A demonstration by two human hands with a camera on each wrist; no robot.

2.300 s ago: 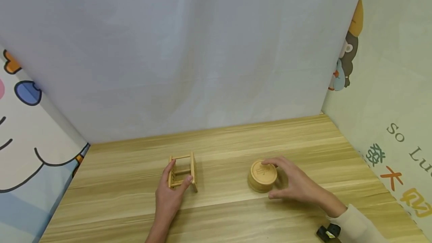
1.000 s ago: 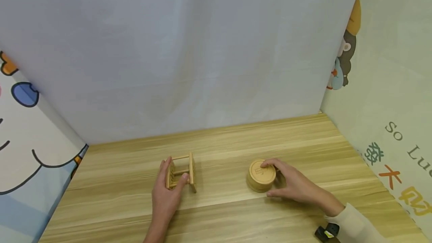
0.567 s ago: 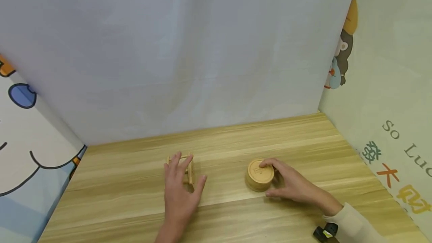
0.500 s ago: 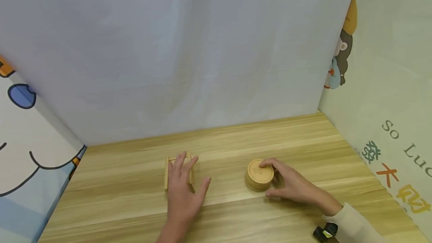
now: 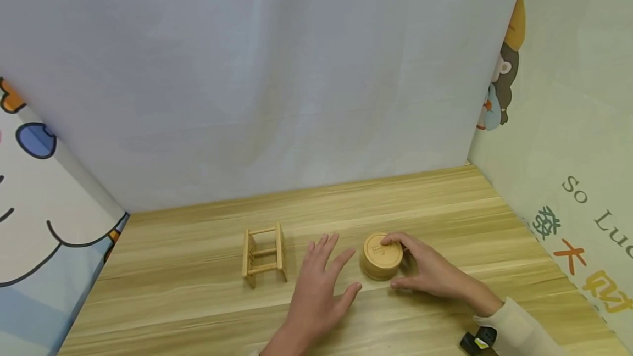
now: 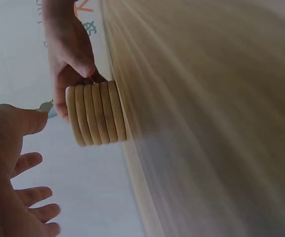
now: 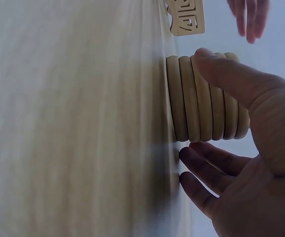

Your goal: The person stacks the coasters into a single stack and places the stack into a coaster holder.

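A stack of several round wooden coasters [image 5: 382,257] stands upright on the table, its layered edges plain in the left wrist view. My right hand [image 5: 430,271] holds the stack from its right side, a fingertip on the engraved top coaster and the thumb along the near side. Left of the stack, my left hand [image 5: 318,290] hovers with fingers spread and nothing in them, its fingertips pointing toward the coasters. Further left stands a small wooden coaster rack [image 5: 265,251] with two side panels joined by rods. One cut-out panel of the rack [image 7: 188,17] shows in the right wrist view.
The wood-grain table [image 5: 198,295] backs onto a pale cloth screen [image 5: 296,98]. Printed cartoon panels stand on both sides. A black wrist device [image 5: 478,340] sits at my right sleeve [image 5: 519,326].
My left hand has let go of the coaster rack and moved right toward the coaster stack, leaving the rack standing on the table. My right hand has stayed at the stack.
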